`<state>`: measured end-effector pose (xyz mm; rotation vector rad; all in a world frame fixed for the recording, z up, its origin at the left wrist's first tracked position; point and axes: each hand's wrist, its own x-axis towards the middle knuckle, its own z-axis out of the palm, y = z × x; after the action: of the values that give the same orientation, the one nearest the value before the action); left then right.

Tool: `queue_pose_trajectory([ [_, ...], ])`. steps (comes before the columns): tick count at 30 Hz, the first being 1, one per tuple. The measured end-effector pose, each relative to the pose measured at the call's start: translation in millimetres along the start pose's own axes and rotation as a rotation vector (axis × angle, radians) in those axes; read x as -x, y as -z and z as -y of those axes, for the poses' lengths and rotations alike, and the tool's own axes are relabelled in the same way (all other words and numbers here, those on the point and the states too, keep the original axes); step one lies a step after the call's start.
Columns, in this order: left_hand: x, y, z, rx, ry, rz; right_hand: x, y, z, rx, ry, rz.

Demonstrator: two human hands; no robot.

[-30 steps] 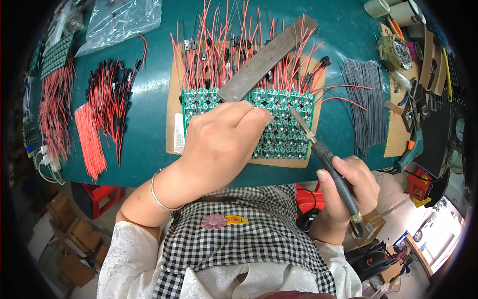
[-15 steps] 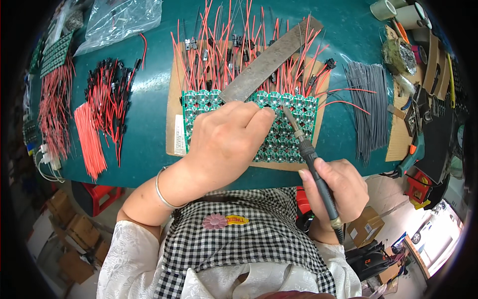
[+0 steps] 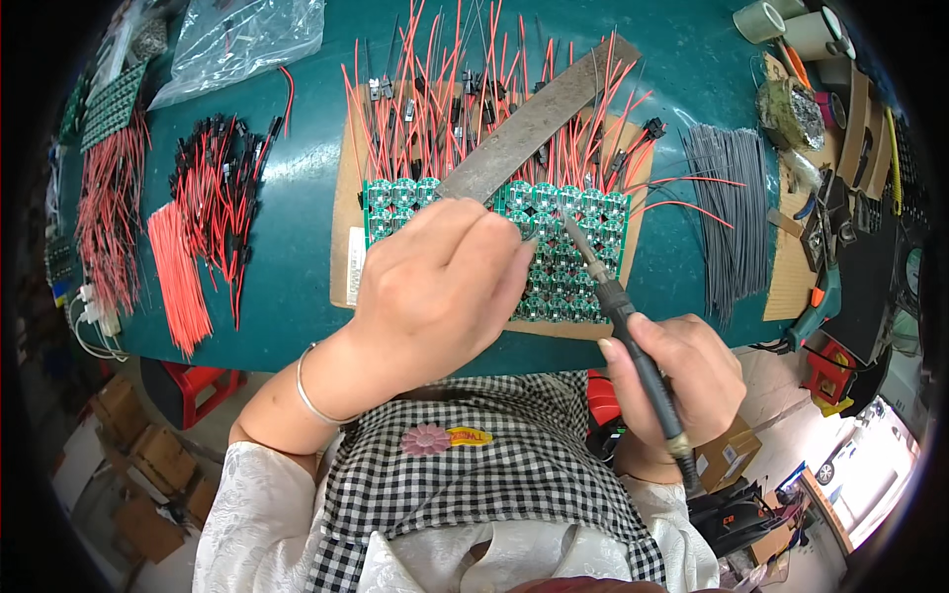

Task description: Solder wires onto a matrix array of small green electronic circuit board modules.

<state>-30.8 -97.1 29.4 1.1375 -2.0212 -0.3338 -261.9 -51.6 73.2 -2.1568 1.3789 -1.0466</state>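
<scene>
My right hand [image 3: 682,381] grips a soldering iron [image 3: 643,346] by its dark handle. The iron's tip rests at or just above the right part of a green circuit board panel [image 3: 583,282]; contact is hard to tell. Closed fingers of my left hand [image 3: 445,272] hover over the panel's left and middle part, hiding much of it. Whatever they pinch, if anything, is too small to make out. A flat metal bar [image 3: 534,124] lies slantwise across red and black wires [image 3: 420,128] with black connectors, which fan out beyond the panel. Beneath is a brown cardboard sheet [image 3: 346,188].
To the left lie connector wires [image 3: 222,178], cut red wires [image 3: 178,282] and a wired green panel [image 3: 111,114]. A clear plastic bag [image 3: 242,44] is at the back. Dark wires [image 3: 732,217] lie at right, near pliers [image 3: 819,232] and white spools [image 3: 759,20].
My left hand has turned and drawn slightly left and nearer, so its fingertips now show over the board. My right hand has shifted slightly right, while the iron's tip stays near the same spot.
</scene>
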Motion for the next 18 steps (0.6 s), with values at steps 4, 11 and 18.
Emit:
queue_pose_trajectory([
  [4,3,22,-5,-0.01,0.058,0.127,3,10,-8,-0.107,-0.011,-0.114],
  [11,5,5,3,-0.04,0.023,0.094,0,8,-12,-0.162,-0.043,-0.062],
  [18,5,0,5,-0.076,0.009,0.096,-8,5,-17,-0.156,-0.038,0.006],
])
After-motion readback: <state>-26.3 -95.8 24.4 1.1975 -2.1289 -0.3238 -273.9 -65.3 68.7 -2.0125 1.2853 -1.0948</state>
